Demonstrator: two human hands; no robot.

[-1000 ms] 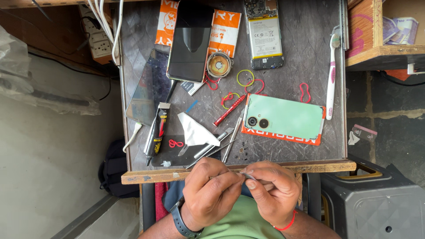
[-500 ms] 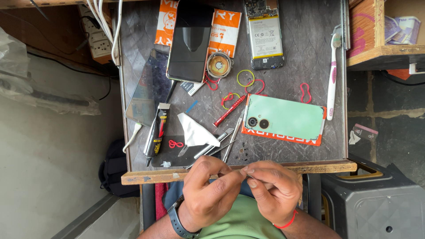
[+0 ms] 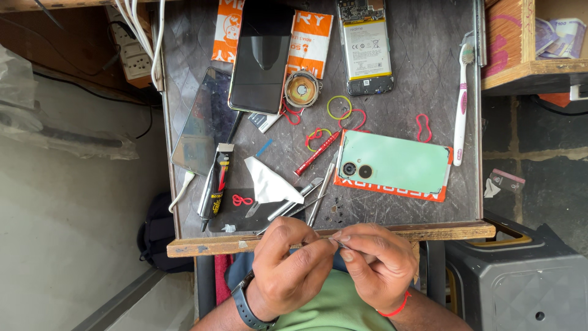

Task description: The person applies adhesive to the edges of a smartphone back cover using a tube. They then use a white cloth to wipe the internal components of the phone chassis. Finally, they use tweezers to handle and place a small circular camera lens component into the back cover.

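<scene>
My left hand (image 3: pixel 288 270) and my right hand (image 3: pixel 376 263) meet over the near wooden edge (image 3: pixel 202 246) of a small dark worktable. Both pinch a thin silvery strip (image 3: pixel 335 241) between thumb and fingertips; it is too small to tell what it is. A dark watch sits on my left wrist, a red thread on my right. Just beyond the hands lie metal tweezers (image 3: pixel 318 193) and a metal pry tool (image 3: pixel 294 205). A mint-green phone back cover (image 3: pixel 398 164) with two camera holes rests on an orange card at the right.
On the table lie a black phone (image 3: pixel 262 58), an opened phone with its battery showing (image 3: pixel 365 46), a glass screen panel (image 3: pixel 202 122), a glue tube (image 3: pixel 217 184), a red screwdriver (image 3: pixel 316 153), a white cloth (image 3: pixel 266 181), rubber bands and a toothbrush (image 3: pixel 460 98). A black stool (image 3: pixel 520 282) stands right.
My hands have stayed at the table edge; the fingers shifted slightly on the thin strip. Nothing on the table moved.
</scene>
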